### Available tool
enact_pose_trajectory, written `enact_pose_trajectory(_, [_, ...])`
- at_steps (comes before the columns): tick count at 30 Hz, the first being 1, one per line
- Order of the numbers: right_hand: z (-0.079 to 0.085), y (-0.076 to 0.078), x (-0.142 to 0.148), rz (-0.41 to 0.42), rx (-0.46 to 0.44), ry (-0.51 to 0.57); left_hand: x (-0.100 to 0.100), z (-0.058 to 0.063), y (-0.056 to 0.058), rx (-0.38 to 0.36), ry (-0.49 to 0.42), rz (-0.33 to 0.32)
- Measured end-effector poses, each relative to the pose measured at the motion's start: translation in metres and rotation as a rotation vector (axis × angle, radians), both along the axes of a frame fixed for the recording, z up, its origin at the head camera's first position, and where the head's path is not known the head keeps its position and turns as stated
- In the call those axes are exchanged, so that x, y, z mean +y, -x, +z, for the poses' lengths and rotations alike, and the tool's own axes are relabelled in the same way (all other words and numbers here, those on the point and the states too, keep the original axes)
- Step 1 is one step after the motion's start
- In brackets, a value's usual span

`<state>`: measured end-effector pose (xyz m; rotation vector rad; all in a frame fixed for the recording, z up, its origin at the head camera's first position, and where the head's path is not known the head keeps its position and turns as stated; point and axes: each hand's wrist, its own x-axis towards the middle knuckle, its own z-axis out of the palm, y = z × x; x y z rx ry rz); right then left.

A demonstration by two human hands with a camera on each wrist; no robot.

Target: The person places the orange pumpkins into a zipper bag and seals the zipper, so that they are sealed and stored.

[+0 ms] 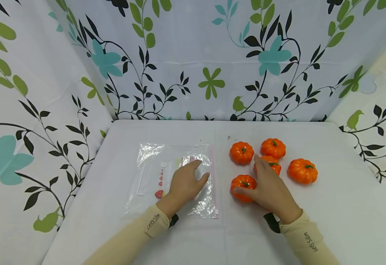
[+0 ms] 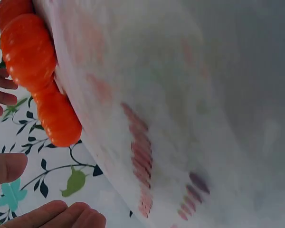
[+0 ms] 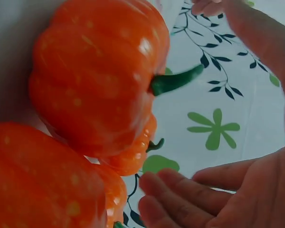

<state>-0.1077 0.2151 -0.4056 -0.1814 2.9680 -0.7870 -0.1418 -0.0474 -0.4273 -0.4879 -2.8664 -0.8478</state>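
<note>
My left hand (image 1: pixel 186 184) is over a clear zip bag (image 1: pixel 131 206) lying on the table, fingers extended and thumb apart. It grips nothing; whether it touches the bag, I cannot tell. Through the plastic show a row of small red shapes (image 1: pixel 161 178) and a larger red one (image 1: pixel 159 194). Over at the right, my right hand (image 1: pixel 273 193) reaches among orange toy pumpkins, thumb by the front-left pumpkin (image 1: pixel 242 180) and fingers partly covering the middle pumpkin (image 1: pixel 275 165). In the right wrist view a gap separates those fingers from the nearest pumpkin (image 3: pixel 99 76).
Behind the hand sit a back-left pumpkin (image 1: pixel 241 153) and a back-right pumpkin (image 1: pixel 273 148). Another pumpkin (image 1: pixel 303 171) stands at the right. A white cloth covers the table (image 1: pixel 338 206); a leaf-patterned curtain (image 1: pixel 176 73) hangs along the back and sides.
</note>
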Motion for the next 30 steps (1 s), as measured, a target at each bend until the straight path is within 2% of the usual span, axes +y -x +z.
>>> enact_pose_trajectory(7, [-0.005, -0.004, -0.008, 0.009, 0.066, -0.183, 0.015, -0.014, -0.013, -0.071, 0.278, -0.037])
enact_pose_trajectory(10, [-0.006, -0.006, -0.009, 0.026, 0.117, -0.235, 0.022, -0.017, -0.017, -0.073, 0.353, -0.021])
enact_pose_trajectory(14, [-0.008, -0.009, -0.010, 0.033, 0.120, -0.263, 0.028, -0.020, -0.020, -0.057, 0.421, -0.011])
enact_pose_trajectory(19, [-0.009, -0.010, -0.013, 0.030, 0.072, -0.291, 0.031, -0.021, -0.021, -0.052, 0.462, -0.031])
enact_pose_trajectory(25, [-0.010, -0.011, -0.016, 0.020, 0.026, -0.289, 0.029, -0.023, -0.020, -0.055, 0.428, -0.040])
enact_pose_trajectory(30, [-0.009, -0.011, -0.017, 0.014, 0.029, -0.256, 0.026, -0.024, -0.019, -0.001, 0.422, -0.051])
